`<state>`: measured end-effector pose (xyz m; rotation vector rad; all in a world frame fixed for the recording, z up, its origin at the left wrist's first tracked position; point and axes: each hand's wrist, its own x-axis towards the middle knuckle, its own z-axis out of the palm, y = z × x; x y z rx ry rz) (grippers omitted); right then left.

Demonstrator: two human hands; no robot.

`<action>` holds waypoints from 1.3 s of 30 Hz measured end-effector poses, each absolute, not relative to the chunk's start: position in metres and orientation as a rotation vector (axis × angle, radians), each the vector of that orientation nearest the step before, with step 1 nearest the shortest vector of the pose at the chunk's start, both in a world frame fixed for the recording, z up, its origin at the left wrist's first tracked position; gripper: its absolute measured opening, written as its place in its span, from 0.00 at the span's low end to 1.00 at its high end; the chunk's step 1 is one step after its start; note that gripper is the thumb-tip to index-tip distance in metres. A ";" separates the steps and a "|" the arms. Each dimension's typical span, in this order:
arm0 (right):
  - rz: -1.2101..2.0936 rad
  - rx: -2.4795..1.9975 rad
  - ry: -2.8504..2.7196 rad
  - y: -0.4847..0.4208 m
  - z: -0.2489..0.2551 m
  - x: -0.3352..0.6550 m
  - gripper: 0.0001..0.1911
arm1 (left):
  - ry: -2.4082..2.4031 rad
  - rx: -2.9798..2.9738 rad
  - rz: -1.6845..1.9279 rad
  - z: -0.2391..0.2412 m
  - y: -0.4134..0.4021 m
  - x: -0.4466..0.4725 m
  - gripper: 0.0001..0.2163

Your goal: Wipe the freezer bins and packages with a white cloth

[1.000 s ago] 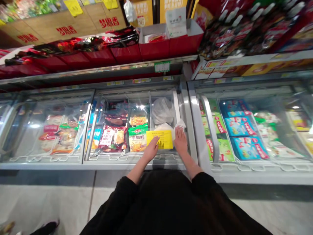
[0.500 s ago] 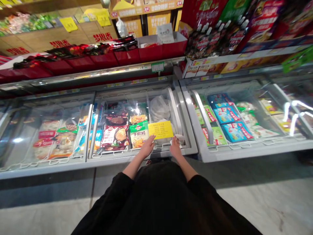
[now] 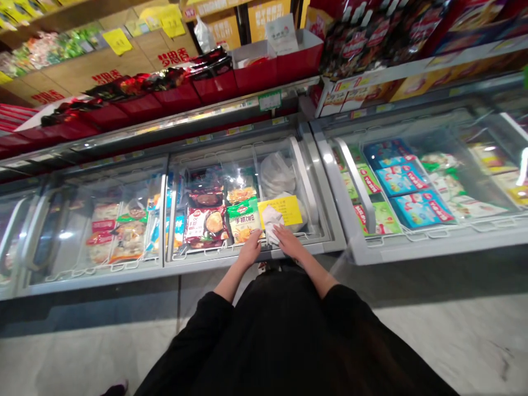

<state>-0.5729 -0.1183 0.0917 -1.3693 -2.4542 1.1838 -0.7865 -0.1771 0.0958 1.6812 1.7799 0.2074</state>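
My right hand [image 3: 287, 241] holds a crumpled white cloth or paper tissue [image 3: 272, 221] against the glass lid, its fingers lying over the lower part. This wipe covers some of a yellow printed notice [image 3: 292, 210] on the lid. To the left, my left hand [image 3: 249, 248] rests at the front edge of the chest freezer [image 3: 214, 263], its fingers reaching onto the glass below the notice's left corner. It appears to hold nothing. Under the glass lie a green and white food packet [image 3: 244, 221] and a dark red packet [image 3: 206, 226].
Another chest freezer [image 3: 416, 246] with blue boxes [image 3: 424, 208] adjoins on the right. Behind the lids runs a shelf with red trays [image 3: 214, 82] of packets. Grey floor [image 3: 454, 330] lies below, and part of a shoe [image 3: 117, 388] shows at bottom left.
My right hand has moved left with the white wipe, from beside the notice's right corner to its lower left part. My left hand has dropped slightly, off the notice's corner. The view has shifted.
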 end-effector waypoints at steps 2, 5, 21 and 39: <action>1.151 -1.453 -2.406 -0.122 0.090 -0.553 0.36 | 1.744 1.720 0.205 0.087 -0.170 -0.769 0.30; 1.090 -1.585 -2.327 -0.123 0.084 -0.521 0.39 | 1.729 1.763 0.214 0.077 -0.155 -0.745 0.33; 0.759 -1.700 -2.025 0.020 0.056 -0.456 0.33 | 1.664 1.992 -0.215 0.027 -0.118 -0.693 0.41; 0.790 -1.630 -2.040 0.091 0.037 -0.497 0.32 | 1.568 2.162 -0.298 0.030 -0.049 -0.709 0.34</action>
